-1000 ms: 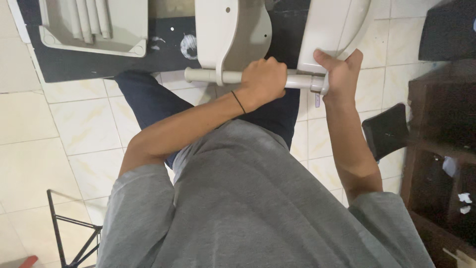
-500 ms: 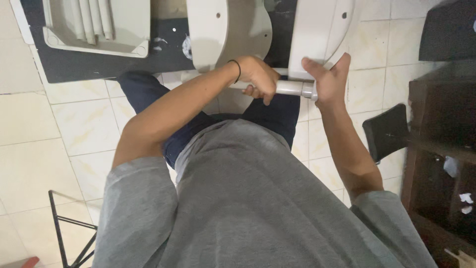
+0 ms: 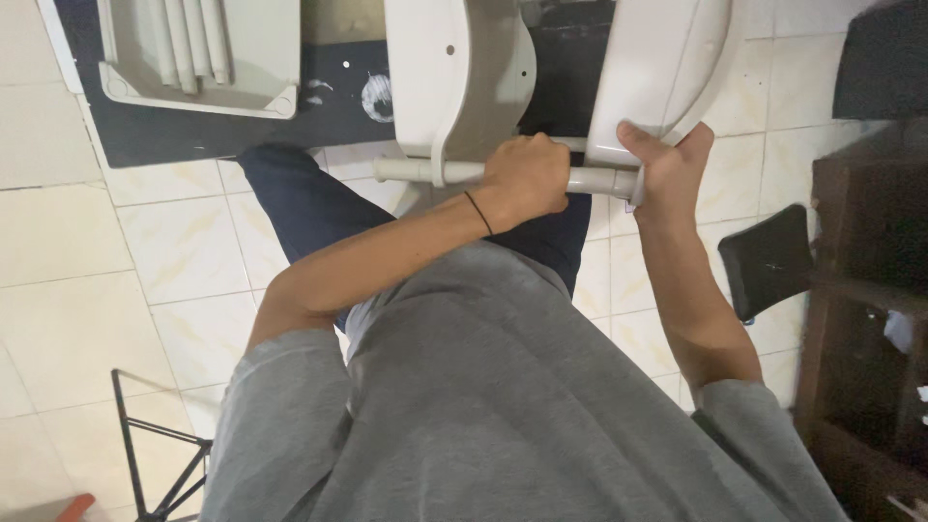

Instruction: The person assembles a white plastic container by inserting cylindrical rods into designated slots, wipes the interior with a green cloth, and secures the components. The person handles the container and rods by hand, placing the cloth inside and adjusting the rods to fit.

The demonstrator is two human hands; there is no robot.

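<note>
A pale grey plastic assembly stands in front of me: two curved side panels, left panel (image 3: 454, 68) and right panel (image 3: 667, 58), joined at their near ends by a round crossbar (image 3: 416, 171). My left hand (image 3: 527, 174) is wrapped around the middle of the crossbar, knuckles up, a thin black band on the wrist. My right hand (image 3: 667, 164) grips the bar's right end cap, thumb pressed on the lower edge of the right panel. The bar between the hands is partly hidden.
A second grey moulded part with ribs (image 3: 203, 53) lies on a dark mat (image 3: 164, 135) at the upper left. A dark wooden shelf unit (image 3: 870, 290) stands at the right, a black flat object (image 3: 768, 261) beside it. A black wire stand (image 3: 155, 454) is at lower left on pale floor tiles.
My left hand has turned from an underhand hold back to knuckles up on the crossbar. The assembly and my right hand have shifted slightly right and down in view.
</note>
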